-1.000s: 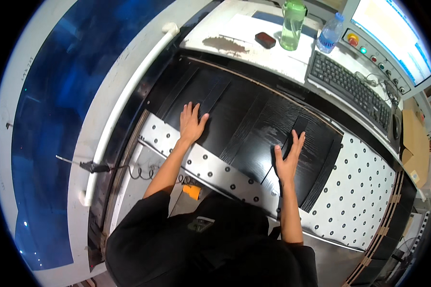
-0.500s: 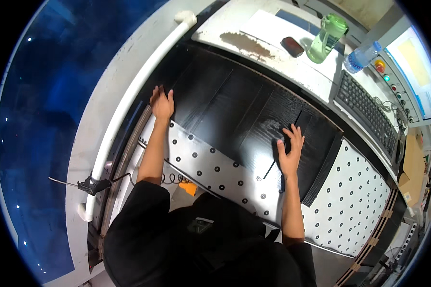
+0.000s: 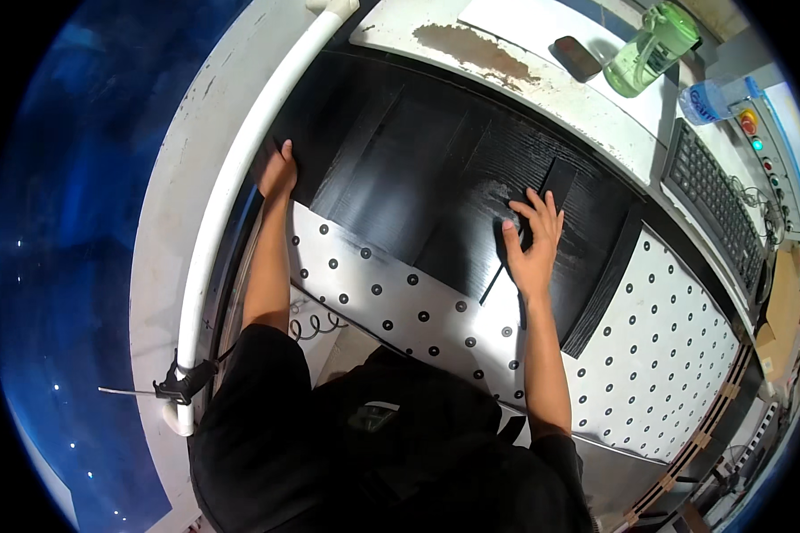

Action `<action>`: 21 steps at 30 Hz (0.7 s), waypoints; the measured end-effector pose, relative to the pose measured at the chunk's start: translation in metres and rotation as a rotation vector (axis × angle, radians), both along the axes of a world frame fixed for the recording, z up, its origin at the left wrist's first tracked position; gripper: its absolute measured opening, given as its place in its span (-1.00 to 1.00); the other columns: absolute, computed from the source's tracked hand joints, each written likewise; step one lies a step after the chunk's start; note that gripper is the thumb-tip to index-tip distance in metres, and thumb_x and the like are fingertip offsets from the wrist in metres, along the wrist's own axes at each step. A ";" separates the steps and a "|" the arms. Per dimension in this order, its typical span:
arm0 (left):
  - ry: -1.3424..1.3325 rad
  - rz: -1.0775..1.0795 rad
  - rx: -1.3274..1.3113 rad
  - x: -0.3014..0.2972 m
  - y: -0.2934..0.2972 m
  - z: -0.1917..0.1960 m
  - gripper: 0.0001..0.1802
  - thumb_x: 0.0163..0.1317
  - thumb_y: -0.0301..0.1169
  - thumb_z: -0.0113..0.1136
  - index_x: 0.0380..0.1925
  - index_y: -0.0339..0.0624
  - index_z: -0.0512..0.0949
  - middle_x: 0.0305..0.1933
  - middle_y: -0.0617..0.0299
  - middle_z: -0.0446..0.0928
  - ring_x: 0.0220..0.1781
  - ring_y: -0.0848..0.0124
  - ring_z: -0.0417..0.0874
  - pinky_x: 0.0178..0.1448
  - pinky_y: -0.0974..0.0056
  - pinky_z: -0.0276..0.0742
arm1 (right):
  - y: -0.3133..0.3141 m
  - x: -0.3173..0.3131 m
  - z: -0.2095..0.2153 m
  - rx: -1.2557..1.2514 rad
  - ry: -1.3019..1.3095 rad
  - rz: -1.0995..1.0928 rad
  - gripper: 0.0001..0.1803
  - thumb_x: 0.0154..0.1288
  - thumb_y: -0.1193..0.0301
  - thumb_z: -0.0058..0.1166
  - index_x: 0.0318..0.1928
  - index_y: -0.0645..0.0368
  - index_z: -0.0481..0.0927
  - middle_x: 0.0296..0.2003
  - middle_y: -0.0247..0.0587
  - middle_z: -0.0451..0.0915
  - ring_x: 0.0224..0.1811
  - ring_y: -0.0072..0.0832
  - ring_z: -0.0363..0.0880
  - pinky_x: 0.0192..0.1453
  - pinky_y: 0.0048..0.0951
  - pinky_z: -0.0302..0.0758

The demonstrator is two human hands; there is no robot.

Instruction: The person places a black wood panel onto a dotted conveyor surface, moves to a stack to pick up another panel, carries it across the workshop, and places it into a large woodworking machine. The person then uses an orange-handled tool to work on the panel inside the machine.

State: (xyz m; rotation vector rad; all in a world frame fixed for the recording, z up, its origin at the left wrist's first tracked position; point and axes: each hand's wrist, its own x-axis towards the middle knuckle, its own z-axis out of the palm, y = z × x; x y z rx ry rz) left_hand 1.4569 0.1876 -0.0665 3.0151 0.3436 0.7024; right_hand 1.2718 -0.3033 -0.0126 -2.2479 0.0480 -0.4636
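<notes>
On perforated table [image 3: 649, 355]: black sheet [image 3: 418, 169]. Left hand [image 3: 276, 171] grips sheet's left edge, fingers curled. Right hand [image 3: 532, 240] lies flat, fingers spread, on sheet's right part. Beyond sheet: phone [image 3: 576, 57], green bottle [image 3: 651, 49], keyboard [image 3: 718, 200].

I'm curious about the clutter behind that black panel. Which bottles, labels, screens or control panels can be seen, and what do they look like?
Green bottle: top right on the bench, translucent, with handle.
Clear bottle: beside it, lying down, blue label.
Phone: left of the green bottle, dark, flat.
Button panel: far right, red and green buttons.
</notes>
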 end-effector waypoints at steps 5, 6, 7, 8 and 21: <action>-0.120 -0.066 0.099 0.015 0.036 -0.011 -0.39 0.50 0.01 0.02 0.29 -0.27 0.47 0.32 -0.19 0.52 0.35 -0.12 0.52 0.42 -0.10 0.39 | 0.025 0.010 0.001 0.001 0.023 0.007 -0.69 0.31 0.19 0.28 -0.01 0.01 0.75 0.33 -0.11 0.54 0.60 0.02 0.16 0.66 0.23 -0.21; -0.113 -0.049 0.096 0.017 0.037 -0.012 -0.40 0.50 0.00 0.02 0.28 -0.26 0.47 0.31 -0.18 0.54 0.34 -0.11 0.54 0.41 -0.10 0.40 | 0.028 0.012 0.000 -0.005 0.033 -0.002 -0.69 0.31 0.19 0.28 -0.01 0.01 0.75 0.33 -0.11 0.54 0.60 0.02 0.16 0.66 0.23 -0.21; -0.088 -0.006 0.072 0.019 0.038 -0.014 -0.39 0.50 0.01 0.02 0.30 -0.25 0.47 0.32 -0.17 0.54 0.34 -0.10 0.54 0.42 -0.08 0.40 | 0.031 0.014 -0.001 -0.031 0.028 -0.001 -0.70 0.30 0.20 0.28 -0.02 0.01 0.75 0.32 -0.11 0.55 0.60 0.02 0.16 0.66 0.23 -0.21; -0.083 -0.015 0.068 0.019 0.041 -0.016 -0.39 0.50 0.01 0.02 0.30 -0.25 0.47 0.32 -0.17 0.54 0.34 -0.10 0.54 0.42 -0.08 0.40 | 0.032 0.016 0.000 -0.056 0.018 0.000 -0.71 0.30 0.21 0.28 -0.03 0.02 0.76 0.31 -0.11 0.56 0.59 0.02 0.16 0.67 0.23 -0.21; -0.170 -0.072 -0.151 0.004 0.034 -0.002 -0.28 0.48 0.09 0.03 0.38 -0.27 0.43 0.36 -0.14 0.53 0.38 -0.09 0.53 0.44 0.01 0.42 | 0.032 0.016 -0.010 -0.019 0.003 -0.018 -0.74 0.34 0.19 0.27 -0.09 0.04 0.79 0.26 -0.17 0.62 0.61 -0.07 0.15 0.69 0.17 -0.22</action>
